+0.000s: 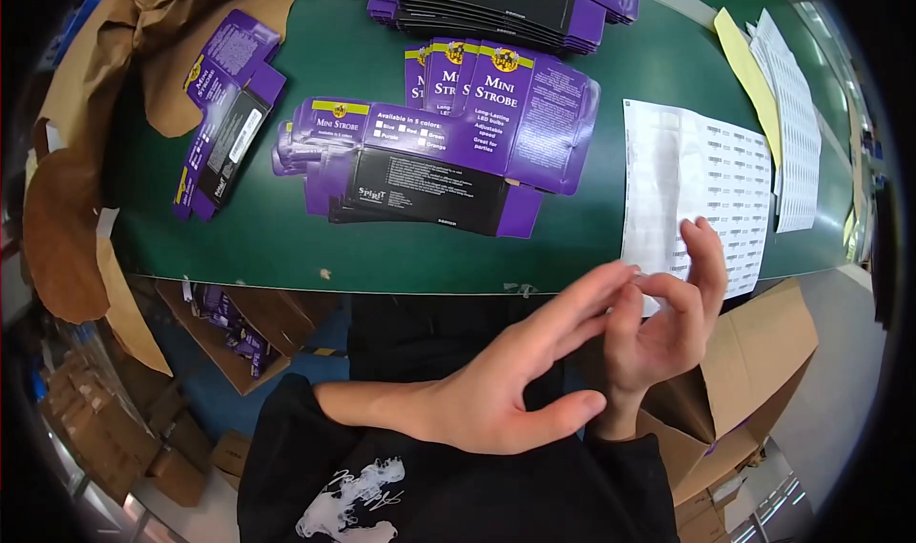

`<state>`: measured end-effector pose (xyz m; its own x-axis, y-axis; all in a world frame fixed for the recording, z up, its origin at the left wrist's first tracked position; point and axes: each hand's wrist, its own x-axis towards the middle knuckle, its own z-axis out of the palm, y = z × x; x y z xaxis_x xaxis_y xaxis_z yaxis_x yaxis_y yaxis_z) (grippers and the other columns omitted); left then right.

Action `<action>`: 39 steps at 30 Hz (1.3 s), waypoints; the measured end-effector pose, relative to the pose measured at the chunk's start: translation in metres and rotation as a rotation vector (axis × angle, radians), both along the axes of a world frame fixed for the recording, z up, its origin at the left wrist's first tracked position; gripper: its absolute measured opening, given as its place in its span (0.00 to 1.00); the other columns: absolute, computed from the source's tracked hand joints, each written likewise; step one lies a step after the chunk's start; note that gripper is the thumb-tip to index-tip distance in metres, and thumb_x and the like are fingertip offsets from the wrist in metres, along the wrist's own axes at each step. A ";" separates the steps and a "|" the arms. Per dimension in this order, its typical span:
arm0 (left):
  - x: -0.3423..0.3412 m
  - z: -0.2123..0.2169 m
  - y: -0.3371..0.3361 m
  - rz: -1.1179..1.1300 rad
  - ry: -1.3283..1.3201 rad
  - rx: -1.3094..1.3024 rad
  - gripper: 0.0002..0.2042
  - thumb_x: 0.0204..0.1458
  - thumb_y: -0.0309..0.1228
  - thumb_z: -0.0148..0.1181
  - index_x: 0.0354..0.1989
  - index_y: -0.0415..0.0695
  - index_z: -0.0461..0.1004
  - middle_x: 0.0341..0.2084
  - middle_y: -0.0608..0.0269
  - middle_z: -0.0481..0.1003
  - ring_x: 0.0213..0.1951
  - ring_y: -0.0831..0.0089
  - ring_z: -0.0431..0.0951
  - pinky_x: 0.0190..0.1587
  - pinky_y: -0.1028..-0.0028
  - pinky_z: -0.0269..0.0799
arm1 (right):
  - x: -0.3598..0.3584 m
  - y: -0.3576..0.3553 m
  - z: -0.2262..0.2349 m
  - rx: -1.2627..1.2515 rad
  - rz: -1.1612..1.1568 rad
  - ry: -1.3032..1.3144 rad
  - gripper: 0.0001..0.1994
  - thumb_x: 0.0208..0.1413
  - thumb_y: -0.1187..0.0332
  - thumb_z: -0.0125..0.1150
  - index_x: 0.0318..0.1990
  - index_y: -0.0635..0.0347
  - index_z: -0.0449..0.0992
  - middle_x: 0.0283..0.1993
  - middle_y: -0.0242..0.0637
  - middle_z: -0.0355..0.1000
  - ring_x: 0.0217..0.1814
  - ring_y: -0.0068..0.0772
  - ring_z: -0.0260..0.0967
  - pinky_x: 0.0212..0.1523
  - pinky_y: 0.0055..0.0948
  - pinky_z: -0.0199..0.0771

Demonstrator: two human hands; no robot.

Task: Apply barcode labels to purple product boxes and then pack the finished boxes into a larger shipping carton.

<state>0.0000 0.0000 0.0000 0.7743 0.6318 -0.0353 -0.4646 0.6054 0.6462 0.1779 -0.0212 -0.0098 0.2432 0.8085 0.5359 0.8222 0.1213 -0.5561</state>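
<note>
Over the table's front edge, my left hand (506, 371) stretches to the right with long, straight fingers and its thumb held apart. Its fingertips meet the thumb and index finger of my right hand (668, 328), which are pinched together. Whatever lies in that pinch, if anything, is too small and covered to name. Just beyond my hands lies a white label sheet (739, 190) with rows of small printed labels; its left part is a blank, peeled-looking strip. Left of it is a spread of flat purple and black printed cartons (429, 180), unfolded and overlapping.
A thick stack of flat cartons (496, 9) sits at the back. One carton with a white label (229, 114) lies at left, near brown paper (210, 28). More label sheets (787, 114) are at right. Cardboard boxes stand below, at left (272, 319) and right (754, 352).
</note>
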 end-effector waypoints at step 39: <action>-0.130 -0.017 0.069 0.596 0.753 1.174 0.17 0.58 0.40 0.67 0.47 0.39 0.82 0.44 0.42 0.81 0.48 0.48 0.80 0.53 0.57 0.76 | -0.040 0.033 0.034 -0.806 0.351 1.559 0.14 0.59 0.79 0.58 0.52 0.77 0.78 0.26 0.27 0.71 0.24 0.11 0.61 0.26 0.16 0.55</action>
<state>-0.1305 0.0694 -0.0168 0.4350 0.7876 0.4363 0.2007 -0.5572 0.8058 0.1375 0.0117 0.0240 -0.1355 0.8486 -0.5114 -0.4700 -0.5095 -0.7208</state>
